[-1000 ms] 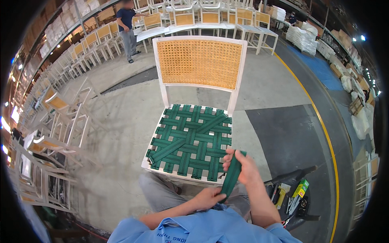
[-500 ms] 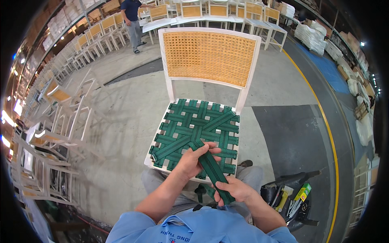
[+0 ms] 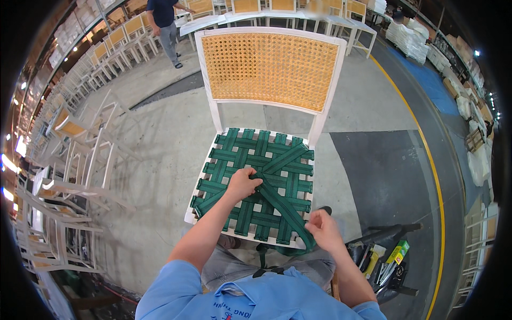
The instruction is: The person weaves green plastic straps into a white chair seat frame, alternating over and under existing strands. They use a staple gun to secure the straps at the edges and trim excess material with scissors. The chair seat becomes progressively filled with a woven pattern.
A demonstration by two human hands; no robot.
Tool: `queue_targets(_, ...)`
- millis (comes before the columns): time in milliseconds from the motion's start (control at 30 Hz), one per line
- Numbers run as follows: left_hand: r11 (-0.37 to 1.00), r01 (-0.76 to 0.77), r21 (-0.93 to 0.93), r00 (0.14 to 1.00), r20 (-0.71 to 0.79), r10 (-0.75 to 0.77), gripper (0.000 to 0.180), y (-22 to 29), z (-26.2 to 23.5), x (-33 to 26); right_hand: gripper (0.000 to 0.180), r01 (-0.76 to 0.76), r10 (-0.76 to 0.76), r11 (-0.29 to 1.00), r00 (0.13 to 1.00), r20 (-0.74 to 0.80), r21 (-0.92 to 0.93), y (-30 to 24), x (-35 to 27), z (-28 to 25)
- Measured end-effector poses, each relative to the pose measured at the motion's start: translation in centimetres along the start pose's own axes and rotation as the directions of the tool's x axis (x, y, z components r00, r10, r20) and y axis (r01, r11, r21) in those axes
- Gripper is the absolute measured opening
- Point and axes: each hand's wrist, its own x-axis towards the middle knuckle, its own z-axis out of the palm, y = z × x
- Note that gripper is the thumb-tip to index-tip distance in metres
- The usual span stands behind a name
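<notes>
In front of me stands a pale chair (image 3: 213, 114) with a woven cane back (image 3: 269, 66). Its seat (image 3: 218, 170) is a lattice of green webbing bands. A loose green webbing strap (image 3: 282, 205) crosses the lattice diagonally, from the middle to the front right corner. My left hand (image 3: 244, 185) is closed, pinching the strap where diagonal bands meet at mid-seat. Beside the front right corner, my right hand (image 3: 325, 230) has its fingers curled and thumb and forefinger pinching the strap's edge. The strap's tail hangs below the seat front, partly hidden.
A dark tool bag (image 3: 381, 261) with tools and a green-yellow box (image 3: 399, 252) lies on the floor to my right. Unfinished chair frames (image 3: 90, 160) stand at the left. Rows of chairs (image 3: 245, 6) and another person (image 3: 166, 26) are at the back.
The strap now lies across the seat toward the front right corner instead of being held up between my hands. My left hand moved up and left; my right hand moved right and up.
</notes>
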Motion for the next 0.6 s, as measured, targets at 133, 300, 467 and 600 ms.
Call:
queue_targets(133,0.945,-0.054,0.321,0.976,-0.184,0.118,0.031,-3.1,0.4,1.2,0.032,-0.103,0.087,0.949,0.994,0.067,0.297,-4.1,3.2,5.0)
queue_targets(300,0.946,-0.053,0.319,0.978,-0.177,0.114,0.035,-2.9,1.5,1.5,0.046,-0.613,0.246,0.301,0.790,0.562,0.730,-6.1,8.5,11.3)
queue_targets(467,0.994,0.012,0.105,0.989,-0.148,0.004,0.033,-2.7,-0.6,2.9,0.025,-0.612,0.137,-0.158,0.763,0.631,0.775,-4.8,13.8,15.3)
queue_targets(600,0.941,0.102,0.321,0.995,-0.022,-0.100,0.036,-1.9,-2.8,5.2,0.029,-0.524,0.226,-0.411,0.734,0.640,0.746,-4.9,15.8,17.0)
